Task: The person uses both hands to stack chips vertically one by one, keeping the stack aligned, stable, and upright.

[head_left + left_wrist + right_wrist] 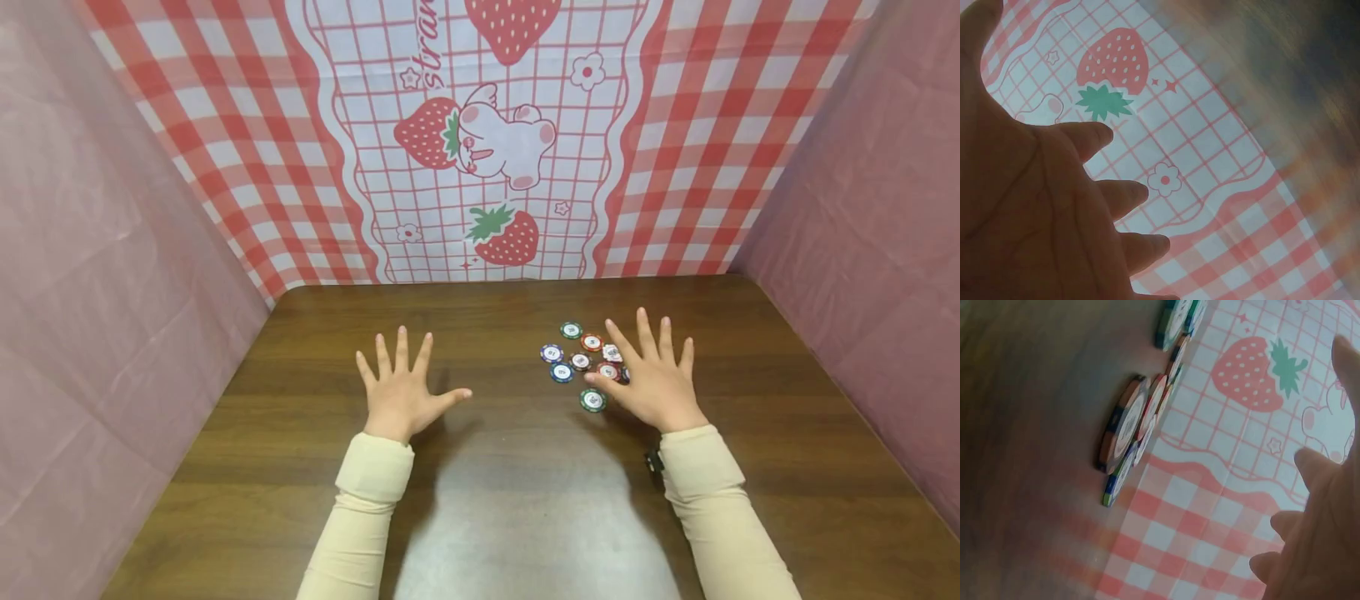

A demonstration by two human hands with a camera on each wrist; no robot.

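Note:
Several poker chips lie flat in a loose cluster on the right half of the wooden table. Among them are a green chip (593, 400) nearest the front, a blue chip (552, 353) on the left side and a red chip (592, 342) further back. My right hand (660, 387), fingers spread, is over the cluster's right side and hides part of it. A brown-and-black chip (1124, 425) looks largest in the right wrist view. My left hand (401, 400) is spread out too, left of the chips, holding nothing. In the left wrist view its fingers (1129, 194) are straight.
The brown table (510, 467) reaches back to a strawberry-print cloth (517, 158) with red checked sides. Pink fabric hangs at the left (97, 300) and right (862, 192). A small black item (654, 462) shows at the right cuff.

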